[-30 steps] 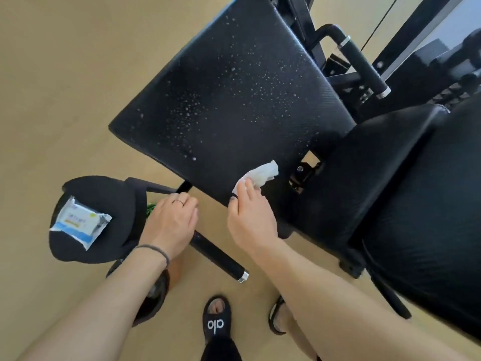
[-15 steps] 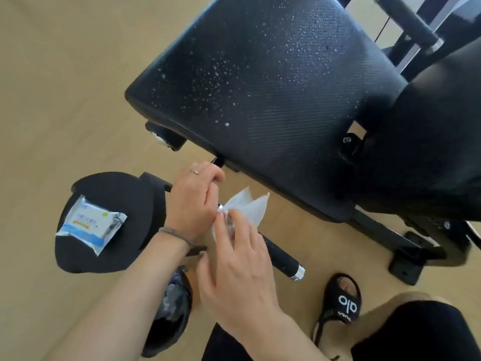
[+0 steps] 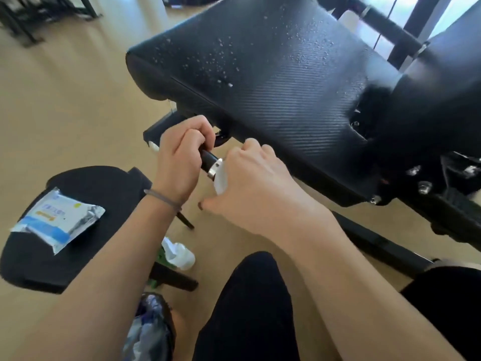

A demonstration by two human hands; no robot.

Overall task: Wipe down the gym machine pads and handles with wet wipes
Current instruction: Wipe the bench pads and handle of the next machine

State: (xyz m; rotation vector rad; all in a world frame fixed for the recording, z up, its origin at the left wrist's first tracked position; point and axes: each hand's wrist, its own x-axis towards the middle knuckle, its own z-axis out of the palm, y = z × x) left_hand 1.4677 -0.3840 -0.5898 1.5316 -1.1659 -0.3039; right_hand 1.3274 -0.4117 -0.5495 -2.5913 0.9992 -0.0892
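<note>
Your left hand (image 3: 182,157) is curled round the black handle (image 3: 208,158) that projects from beneath the near edge of the large seat pad (image 3: 273,74); the fingers wrap over the top of the bar and the grip is closed tight on it. A thin band sits on that wrist.

Your right hand (image 3: 257,183) is at the handle's chrome end cap (image 3: 215,170), just right of your left hand. A white wet wipe (image 3: 221,182) shows beneath the palm, bunched against the cap. The fingers curl forward and down over the wipe and the thumb points left and near; how firmly the wipe is pinched cannot be told, since the palm covers most of it.

The seat pad occupies the far centre and right of the scene. Its textured black surface carries scattered droplets, densest toward the far left corner. A second handle (image 3: 385,27) with a chrome collar lies beyond the pad at far right.

On the near left, a smaller round black pad (image 3: 109,194) holds a wipe packet (image 3: 56,221), white and blue, lying flat on top. Below it, near the floor, is a crumpled white wipe (image 3: 179,254). Your black-clad knee (image 3: 250,295) is at near centre. The floor (image 3: 65,100) is pale tan.
</note>
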